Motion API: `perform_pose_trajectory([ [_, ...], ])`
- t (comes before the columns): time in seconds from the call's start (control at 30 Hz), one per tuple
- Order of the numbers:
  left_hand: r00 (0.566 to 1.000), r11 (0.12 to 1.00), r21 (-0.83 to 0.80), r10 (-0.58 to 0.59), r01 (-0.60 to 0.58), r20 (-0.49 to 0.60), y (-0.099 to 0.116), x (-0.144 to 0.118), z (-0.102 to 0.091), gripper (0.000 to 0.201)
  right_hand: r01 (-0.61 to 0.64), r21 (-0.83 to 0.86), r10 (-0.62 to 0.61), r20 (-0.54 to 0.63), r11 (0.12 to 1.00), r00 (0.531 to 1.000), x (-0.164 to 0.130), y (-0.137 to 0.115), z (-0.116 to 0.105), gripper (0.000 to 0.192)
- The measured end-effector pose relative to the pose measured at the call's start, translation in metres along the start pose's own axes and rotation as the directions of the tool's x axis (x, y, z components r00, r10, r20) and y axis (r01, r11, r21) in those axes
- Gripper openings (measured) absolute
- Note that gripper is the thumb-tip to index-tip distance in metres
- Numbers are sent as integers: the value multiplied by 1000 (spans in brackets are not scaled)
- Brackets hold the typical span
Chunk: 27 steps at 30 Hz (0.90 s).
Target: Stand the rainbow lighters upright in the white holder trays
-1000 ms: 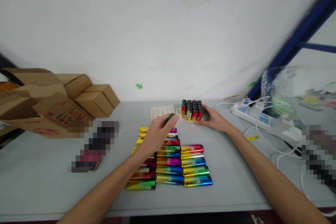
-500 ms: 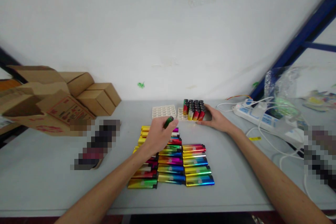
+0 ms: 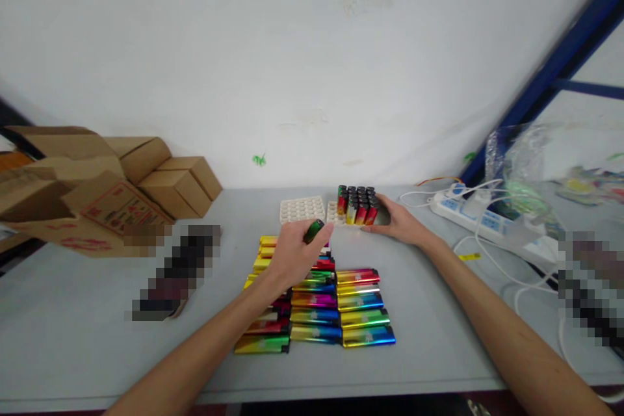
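Head view: a green lighter (image 3: 314, 231) is pinched in the left hand (image 3: 292, 253) above the flat rows of lighters (image 3: 316, 299) mid-surface; the right hand (image 3: 397, 222), fingers spread, steadies the tray (image 3: 302, 209) near the far edge, partly filled with upright lighters (image 3: 357, 204), many slots empty

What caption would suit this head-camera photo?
Left hand lifts a green lighter above rows of lighters; right hand steadies the tray.
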<state>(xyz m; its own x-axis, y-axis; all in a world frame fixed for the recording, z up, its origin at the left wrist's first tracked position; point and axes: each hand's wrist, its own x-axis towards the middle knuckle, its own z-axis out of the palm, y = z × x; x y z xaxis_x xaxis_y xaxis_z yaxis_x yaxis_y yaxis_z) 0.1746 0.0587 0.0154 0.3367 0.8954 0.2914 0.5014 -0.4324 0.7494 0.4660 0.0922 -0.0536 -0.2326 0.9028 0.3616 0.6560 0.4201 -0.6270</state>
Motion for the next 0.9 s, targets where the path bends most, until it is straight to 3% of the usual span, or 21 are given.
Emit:
perform_pose_trajectory([
  [0.3,1000,1000,25,-10,10,0,-7,0,2,42,-10,-18,10,5,1000,1000,0,0,0,84],
  [0.5,999,999,34,21,-22,29,-7,3,-1,46,-16,36,16,3,999,1000,1,-4,0,86],
  [0.63,995,984,-176,43,-27,88,-11,8,-2,26,3,76,-3,4,997,1000,2,-4,0,87],
  [0.77,989,898,-439,81,-18,124,-17,23,4,26,26,115,-26,2,993,1000,3,-2,1,85],
  [0.9,997,913,-405,67,-46,39,-26,49,11,32,54,152,-54,-4,987,999,4,0,2,83],
])
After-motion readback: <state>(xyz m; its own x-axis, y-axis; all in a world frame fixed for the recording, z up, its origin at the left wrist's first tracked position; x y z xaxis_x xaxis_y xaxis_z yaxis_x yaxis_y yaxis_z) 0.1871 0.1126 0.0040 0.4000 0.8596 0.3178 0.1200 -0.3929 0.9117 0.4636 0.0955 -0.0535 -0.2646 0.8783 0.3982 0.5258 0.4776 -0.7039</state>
